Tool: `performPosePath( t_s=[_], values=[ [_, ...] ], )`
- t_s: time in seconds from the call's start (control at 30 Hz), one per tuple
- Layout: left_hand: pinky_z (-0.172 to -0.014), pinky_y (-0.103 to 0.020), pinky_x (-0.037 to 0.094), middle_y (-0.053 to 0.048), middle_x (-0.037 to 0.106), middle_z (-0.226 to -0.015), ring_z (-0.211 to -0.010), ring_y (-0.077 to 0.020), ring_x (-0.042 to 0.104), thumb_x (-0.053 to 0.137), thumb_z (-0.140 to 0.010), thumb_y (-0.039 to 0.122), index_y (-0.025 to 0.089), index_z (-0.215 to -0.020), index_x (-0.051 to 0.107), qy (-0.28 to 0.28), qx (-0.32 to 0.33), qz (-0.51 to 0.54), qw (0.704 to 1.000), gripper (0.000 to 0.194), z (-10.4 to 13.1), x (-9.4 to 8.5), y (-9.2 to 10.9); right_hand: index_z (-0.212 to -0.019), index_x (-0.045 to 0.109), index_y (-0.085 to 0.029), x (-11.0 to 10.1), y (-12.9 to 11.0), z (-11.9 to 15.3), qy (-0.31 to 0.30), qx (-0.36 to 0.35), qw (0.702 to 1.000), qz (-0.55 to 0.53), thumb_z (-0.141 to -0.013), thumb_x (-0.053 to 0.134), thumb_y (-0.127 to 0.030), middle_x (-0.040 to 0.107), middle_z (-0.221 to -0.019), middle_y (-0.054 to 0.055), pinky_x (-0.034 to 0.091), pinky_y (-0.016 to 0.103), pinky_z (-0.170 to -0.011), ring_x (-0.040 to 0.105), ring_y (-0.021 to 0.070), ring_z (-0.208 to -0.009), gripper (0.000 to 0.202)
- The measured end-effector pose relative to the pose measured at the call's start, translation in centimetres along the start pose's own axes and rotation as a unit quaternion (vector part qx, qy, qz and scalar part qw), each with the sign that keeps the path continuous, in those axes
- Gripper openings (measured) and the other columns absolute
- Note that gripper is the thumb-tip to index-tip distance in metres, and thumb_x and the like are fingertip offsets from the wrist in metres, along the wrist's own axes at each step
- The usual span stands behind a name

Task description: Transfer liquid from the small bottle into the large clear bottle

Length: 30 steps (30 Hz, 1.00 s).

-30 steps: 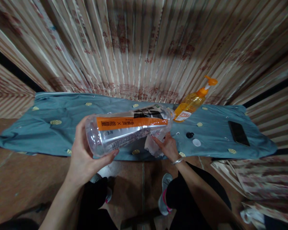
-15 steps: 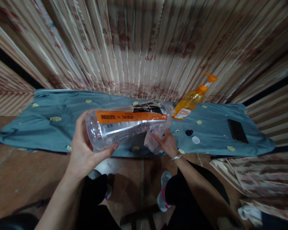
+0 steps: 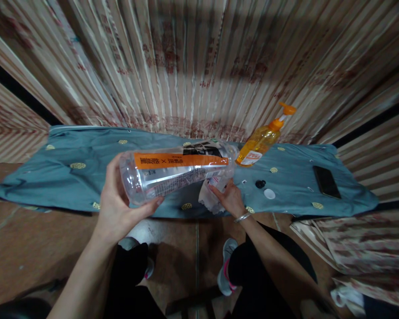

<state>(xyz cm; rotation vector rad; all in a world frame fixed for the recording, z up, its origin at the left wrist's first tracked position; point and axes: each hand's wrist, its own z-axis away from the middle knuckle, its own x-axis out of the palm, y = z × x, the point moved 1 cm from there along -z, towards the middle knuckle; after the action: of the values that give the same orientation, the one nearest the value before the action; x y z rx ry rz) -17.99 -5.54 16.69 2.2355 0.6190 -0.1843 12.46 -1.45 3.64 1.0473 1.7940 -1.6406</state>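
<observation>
A large clear plastic bottle with an orange and silver label lies nearly level in the air, its neck towards the right. My left hand is wrapped round its base end, thumb along the underside. Below the neck end, my right hand pinches a crumpled pale wipe or cloth close against the bottle; the fingers behind it are partly hidden. Just beyond the neck stands a pump bottle of orange-yellow liquid.
A teal cloth with yellow leaf-like prints covers the narrow table. To the right lie a small black part, a white cap and a dark phone. Striped curtains hang close behind and on both sides.
Both hands keep their hold, with only very slight movement of the bottle and cloth. The whole view has shifted slightly, so the things on the right appear a little further left.
</observation>
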Motion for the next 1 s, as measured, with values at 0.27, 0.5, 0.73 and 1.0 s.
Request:
performPosePath(
  t_s=[0.27, 0.5, 0.73, 1.0],
  values=[
    [-0.094, -0.046, 0.065, -0.012, 0.070, -0.128, -0.115, -0.0296, 0.072, 0.091, -0.064, 0.057, 0.019, -0.145, 0.055, 0.006, -0.009, -0.029, 1.000, 0.097, 0.15, -0.12, -0.24, -0.127, 0.055, -0.011, 0.65, 0.76, -0.34, -0.015, -0.007, 1.000, -0.009, -0.090, 0.068, -0.061, 0.079, -0.107, 0.020, 0.061, 0.041, -0.083, 0.078, 0.0350, -0.098, 0.064],
    [-0.095, -0.046, 0.064, -0.013, 0.070, -0.131, -0.117, -0.0306, 0.072, 0.090, -0.065, 0.056, 0.021, -0.147, 0.056, 0.003, -0.005, -0.034, 0.999, 0.096, 0.18, -0.32, -0.19, -0.132, 0.054, -0.010, 0.74, 0.65, -0.31, -0.018, -0.002, 1.000, -0.019, -0.092, 0.062, -0.066, 0.078, -0.108, 0.020, 0.060, 0.043, -0.082, 0.077, 0.0356, -0.097, 0.069],
    [-0.094, -0.047, 0.065, -0.014, 0.070, -0.132, -0.116, -0.0314, 0.073, 0.089, -0.066, 0.057, 0.022, -0.147, 0.055, -0.006, -0.011, -0.038, 0.999, 0.094, 0.04, -0.42, 0.03, -0.129, 0.055, -0.009, 0.39, 0.21, -0.05, -0.011, -0.020, 0.999, -0.044, -0.093, 0.054, -0.076, 0.077, -0.102, 0.022, 0.059, 0.045, -0.083, 0.076, 0.0361, -0.094, 0.076],
    [-0.099, -0.054, 0.061, -0.016, 0.069, -0.134, -0.119, -0.0344, 0.072, 0.090, -0.064, 0.055, 0.021, -0.148, 0.053, -0.004, -0.029, -0.040, 0.999, 0.098, 0.22, -0.39, -0.04, -0.125, 0.056, -0.010, 0.70, 0.30, -0.21, 0.001, -0.008, 0.999, -0.038, -0.091, 0.056, -0.076, 0.077, -0.098, 0.019, 0.060, 0.044, -0.080, 0.077, 0.0345, -0.089, 0.074]
  ],
)
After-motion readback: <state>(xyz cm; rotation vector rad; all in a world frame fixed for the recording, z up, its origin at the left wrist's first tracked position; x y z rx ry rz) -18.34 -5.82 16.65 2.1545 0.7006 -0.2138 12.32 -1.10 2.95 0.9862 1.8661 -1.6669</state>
